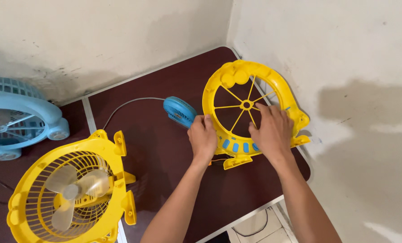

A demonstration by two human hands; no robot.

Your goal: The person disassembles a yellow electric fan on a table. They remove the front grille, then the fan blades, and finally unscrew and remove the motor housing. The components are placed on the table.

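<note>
A yellow round fan housing [237, 74] with thin spokes and blue buttons along its lower rim stands tilted on the dark brown table [165, 148], leaning toward the right wall. My left hand [202, 137] grips its lower left rim. My right hand [271, 130] rests over the spokes and the lower right rim. A small blue motor unit [178, 110] with a grey cord [129, 104] lies just left of the housing, behind my left hand.
An assembled yellow fan [70, 189] with pale blades lies at the lower left. A light blue fan [16, 117] stands at the far left. White walls meet in a corner behind the table. Tiled floor [259, 227] shows below the table's front edge.
</note>
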